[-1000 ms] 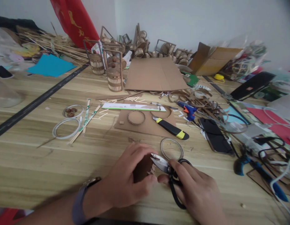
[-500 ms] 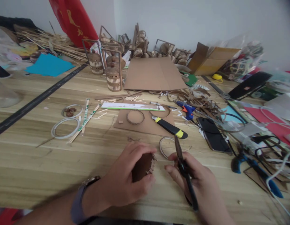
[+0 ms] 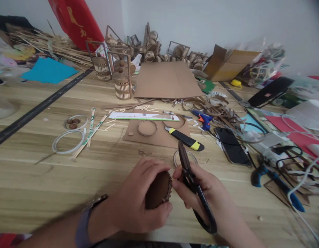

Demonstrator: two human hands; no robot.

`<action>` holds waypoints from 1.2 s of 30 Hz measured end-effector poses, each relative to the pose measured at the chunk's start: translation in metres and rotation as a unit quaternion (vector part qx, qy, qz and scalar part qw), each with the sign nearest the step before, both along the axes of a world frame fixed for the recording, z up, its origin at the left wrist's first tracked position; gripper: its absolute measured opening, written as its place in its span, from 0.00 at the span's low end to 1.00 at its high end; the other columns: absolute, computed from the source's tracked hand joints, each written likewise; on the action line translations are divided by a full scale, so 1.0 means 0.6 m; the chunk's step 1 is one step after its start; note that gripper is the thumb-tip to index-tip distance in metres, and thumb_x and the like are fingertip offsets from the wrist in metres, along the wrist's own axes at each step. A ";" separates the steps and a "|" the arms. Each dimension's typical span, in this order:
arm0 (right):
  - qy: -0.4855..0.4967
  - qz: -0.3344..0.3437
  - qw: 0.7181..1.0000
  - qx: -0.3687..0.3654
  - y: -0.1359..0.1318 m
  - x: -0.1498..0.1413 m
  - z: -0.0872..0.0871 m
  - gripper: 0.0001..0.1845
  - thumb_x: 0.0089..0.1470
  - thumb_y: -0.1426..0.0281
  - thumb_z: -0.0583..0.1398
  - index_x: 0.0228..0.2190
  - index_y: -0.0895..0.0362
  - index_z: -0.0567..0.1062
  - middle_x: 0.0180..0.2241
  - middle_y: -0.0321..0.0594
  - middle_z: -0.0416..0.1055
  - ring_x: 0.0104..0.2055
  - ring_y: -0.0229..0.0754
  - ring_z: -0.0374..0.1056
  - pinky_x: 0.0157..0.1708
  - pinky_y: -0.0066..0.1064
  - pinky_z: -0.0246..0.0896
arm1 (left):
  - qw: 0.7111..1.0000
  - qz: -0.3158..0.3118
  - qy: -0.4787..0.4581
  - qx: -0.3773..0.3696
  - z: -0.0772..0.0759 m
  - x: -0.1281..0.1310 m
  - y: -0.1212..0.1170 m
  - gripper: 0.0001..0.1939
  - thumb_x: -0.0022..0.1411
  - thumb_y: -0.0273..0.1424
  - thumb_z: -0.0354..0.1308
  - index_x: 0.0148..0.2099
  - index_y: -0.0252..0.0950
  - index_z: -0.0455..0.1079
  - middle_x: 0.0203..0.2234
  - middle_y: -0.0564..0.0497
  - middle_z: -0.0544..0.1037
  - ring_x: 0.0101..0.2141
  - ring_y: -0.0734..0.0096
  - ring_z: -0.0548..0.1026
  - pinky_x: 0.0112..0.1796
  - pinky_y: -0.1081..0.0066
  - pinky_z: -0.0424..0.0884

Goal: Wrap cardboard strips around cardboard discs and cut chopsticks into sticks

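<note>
My left hand (image 3: 135, 196) wraps round a brown disc (image 3: 158, 191) whose right edge carries a ridged, twisted-looking rim. In my right hand (image 3: 207, 193) is a pair of scissors (image 3: 188, 168) with dark handles, blades pointing up and away. My right thumb and forefinger come together at the disc's rim; whether they pinch something there I cannot make out. Just beyond the scissors lies a pale ring (image 3: 177, 159), partly hidden by them. A ridged brown ring (image 3: 147, 128) rests on a cardboard sheet (image 3: 133, 137) beside a black and yellow utility knife (image 3: 186, 139).
A blue glue gun (image 3: 205, 120), a phone (image 3: 232, 146) and blue-handled pliers (image 3: 275, 184) lie to the right. Rolls of white tape (image 3: 68, 142) and wrapped chopsticks (image 3: 93, 132) are on the left. Small lidded buckets (image 3: 122, 86) stand behind, near a large cardboard sheet (image 3: 168, 81).
The scissors have swung from pointing at the disc to pointing upward in my right hand. My right fingertips have since moved left to the disc's rim. The view has shifted slightly.
</note>
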State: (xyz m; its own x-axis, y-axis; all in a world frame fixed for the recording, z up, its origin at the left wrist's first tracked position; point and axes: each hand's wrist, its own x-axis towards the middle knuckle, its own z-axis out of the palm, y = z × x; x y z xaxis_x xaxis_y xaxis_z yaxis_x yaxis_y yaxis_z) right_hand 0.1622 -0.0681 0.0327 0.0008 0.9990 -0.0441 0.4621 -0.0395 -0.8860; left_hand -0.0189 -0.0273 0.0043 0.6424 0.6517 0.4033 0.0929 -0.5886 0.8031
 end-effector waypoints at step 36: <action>0.113 -0.099 0.986 -0.065 0.021 -0.016 -0.036 0.16 0.50 0.55 0.62 0.28 0.53 0.67 0.16 0.27 0.61 0.14 0.33 0.56 0.13 0.23 0.52 | 0.986 0.036 0.066 0.146 -0.010 0.008 -0.013 0.24 0.55 0.28 0.59 0.52 0.34 0.54 0.53 0.36 0.70 0.53 0.53 0.68 0.53 0.54 0.64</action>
